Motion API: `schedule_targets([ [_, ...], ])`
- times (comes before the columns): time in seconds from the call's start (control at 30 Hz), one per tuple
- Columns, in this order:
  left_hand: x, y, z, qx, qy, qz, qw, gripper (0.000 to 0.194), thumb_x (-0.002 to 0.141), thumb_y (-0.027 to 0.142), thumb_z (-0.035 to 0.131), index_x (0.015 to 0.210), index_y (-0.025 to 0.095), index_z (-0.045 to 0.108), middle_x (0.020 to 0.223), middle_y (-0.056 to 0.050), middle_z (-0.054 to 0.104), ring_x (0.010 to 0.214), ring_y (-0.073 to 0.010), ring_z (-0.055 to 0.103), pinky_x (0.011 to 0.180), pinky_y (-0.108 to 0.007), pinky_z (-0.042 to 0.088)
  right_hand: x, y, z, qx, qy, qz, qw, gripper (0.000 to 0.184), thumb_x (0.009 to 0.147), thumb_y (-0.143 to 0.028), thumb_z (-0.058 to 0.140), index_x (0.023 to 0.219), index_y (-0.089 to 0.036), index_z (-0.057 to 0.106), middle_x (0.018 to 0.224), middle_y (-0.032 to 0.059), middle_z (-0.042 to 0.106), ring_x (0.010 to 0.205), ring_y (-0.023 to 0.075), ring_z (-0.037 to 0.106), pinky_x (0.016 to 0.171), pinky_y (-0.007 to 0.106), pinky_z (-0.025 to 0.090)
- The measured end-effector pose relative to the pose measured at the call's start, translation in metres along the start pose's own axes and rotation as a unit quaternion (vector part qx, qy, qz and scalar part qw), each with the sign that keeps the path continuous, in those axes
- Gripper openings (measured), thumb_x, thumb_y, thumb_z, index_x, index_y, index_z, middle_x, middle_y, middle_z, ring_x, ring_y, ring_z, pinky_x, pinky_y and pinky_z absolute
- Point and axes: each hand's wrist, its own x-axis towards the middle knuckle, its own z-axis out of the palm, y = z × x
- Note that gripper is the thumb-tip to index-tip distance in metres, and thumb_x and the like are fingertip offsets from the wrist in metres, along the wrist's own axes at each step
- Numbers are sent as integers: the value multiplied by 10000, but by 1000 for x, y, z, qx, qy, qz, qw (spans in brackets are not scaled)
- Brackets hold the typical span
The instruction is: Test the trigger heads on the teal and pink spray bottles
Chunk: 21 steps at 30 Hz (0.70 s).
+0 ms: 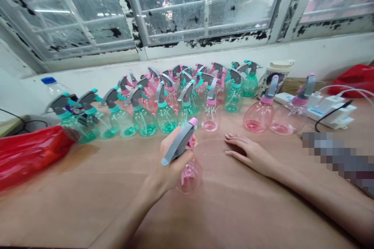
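My left hand [168,167] is wrapped round the neck of a pink spray bottle [191,177] with a grey and pink trigger head, held over the middle of the table. Its fingers partly hide the collar and trigger. To the right, my right hand [248,151] lies on the table with fingers stretched out, holding nothing. Just beyond the hands stands another pink spray bottle [210,116]. Two more, a pink spray bottle [258,114] and a paler pink spray bottle [288,116], stand behind my right hand. A row of green spray bottles [146,120] runs off to the left.
More pink and green bottles crowd behind, below the window [204,4]. A patterned cup [274,74] and a white power strip with chargers [330,105] are at the right. Red plastic bags [32,151] lie left and far right. A blue-capped bottle [52,87] stands at back left.
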Motion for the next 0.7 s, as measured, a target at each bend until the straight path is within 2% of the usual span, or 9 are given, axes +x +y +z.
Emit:
schedule_targets([
  [0.23, -1, 2, 0, 37, -1, -23, 999, 186, 662, 254, 488, 830, 255, 568, 721, 20, 515, 572, -146, 425, 567, -290, 399, -1, -2, -1, -8, -16, 8, 1000, 461, 932, -482, 502, 1289, -204, 586, 1385, 118, 567, 1317, 294, 480, 1106, 518, 380],
  [0.37, 3, -5, 1, 23, -14, -28, 999, 214, 687, 240, 507, 894, 242, 558, 803, 15, 560, 595, -139, 487, 605, -292, 442, -1, -3, -1, -7, -16, 10, 1000, 453, 935, -480, 497, 1286, -209, 590, 1383, 117, 568, 1318, 295, 479, 1106, 519, 380],
  [0.47, 11, -9, 5, 5, -11, -16, 1000, 229, 704, 265, 527, 931, 240, 549, 831, 9, 574, 700, -164, 568, 638, -286, 463, -2, -4, -2, -9, -20, 11, 1000, 505, 912, -513, 527, 1304, -197, 574, 1404, 125, 547, 1328, 302, 466, 1110, 522, 371],
  [0.53, 18, -8, 9, 1, -6, 3, 1000, 206, 690, 255, 514, 894, 242, 540, 791, 12, 562, 720, -173, 574, 629, -283, 454, -3, -5, -3, -12, -25, 11, 1000, 578, 882, -555, 557, 1317, -175, 559, 1423, 138, 524, 1338, 308, 451, 1115, 518, 365],
  [0.7, 34, -5, 16, 16, 1, 31, 999, 78, 697, 213, 492, 766, 238, 519, 646, 33, 496, 570, -147, 479, 557, -285, 388, -2, -4, -4, -21, -40, 9, 999, 672, 854, -616, 562, 1345, -158, 534, 1445, 142, 497, 1357, 307, 425, 1117, 507, 363],
])
